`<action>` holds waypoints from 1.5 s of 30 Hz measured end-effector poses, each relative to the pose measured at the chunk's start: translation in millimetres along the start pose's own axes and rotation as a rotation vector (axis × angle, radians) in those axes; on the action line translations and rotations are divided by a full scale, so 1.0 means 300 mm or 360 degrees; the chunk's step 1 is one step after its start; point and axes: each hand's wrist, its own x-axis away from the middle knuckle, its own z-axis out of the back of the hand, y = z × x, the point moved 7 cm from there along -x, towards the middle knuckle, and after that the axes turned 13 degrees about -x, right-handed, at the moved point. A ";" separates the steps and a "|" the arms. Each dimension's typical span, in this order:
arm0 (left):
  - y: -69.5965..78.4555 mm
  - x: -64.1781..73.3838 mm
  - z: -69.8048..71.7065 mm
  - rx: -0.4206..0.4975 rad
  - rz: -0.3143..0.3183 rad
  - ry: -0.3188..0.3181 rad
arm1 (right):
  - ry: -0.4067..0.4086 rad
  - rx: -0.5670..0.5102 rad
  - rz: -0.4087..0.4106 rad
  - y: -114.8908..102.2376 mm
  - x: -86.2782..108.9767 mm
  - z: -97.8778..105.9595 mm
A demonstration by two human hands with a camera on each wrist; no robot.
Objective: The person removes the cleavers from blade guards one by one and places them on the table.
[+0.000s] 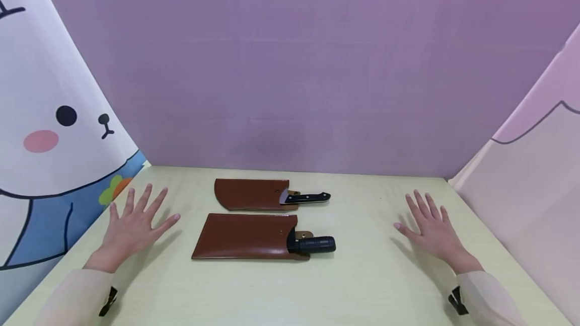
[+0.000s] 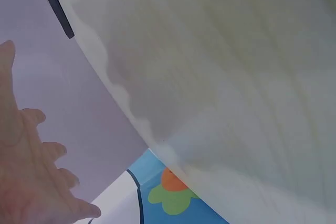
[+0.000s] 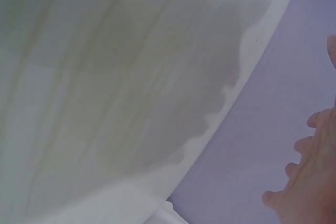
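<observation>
Two glossy brown sheaths, one rounded sheath (image 1: 246, 194) behind one angular sheath (image 1: 244, 237), lie on pale table (image 1: 358, 291); black knife handles (image 1: 317, 244) face right, probably for right-hand access. Left hand (image 1: 131, 230), right hand (image 1: 435, 234) flank them, empty, fingers spread.

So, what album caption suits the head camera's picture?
Spread left hand and right hand, two knives in brown sheaths between.

Bright head view, soft shadows, dimmer wrist views

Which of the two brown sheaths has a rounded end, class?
The far sheath, closer to the purple backdrop: its left end curves. The near sheath instead has a straight, slanted left end.
</observation>
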 end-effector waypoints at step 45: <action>0.179 -0.015 0.004 -0.0087 -0.0374 0.0095 | -0.0003 0.0156 0.0479 -0.169 -0.017 -0.065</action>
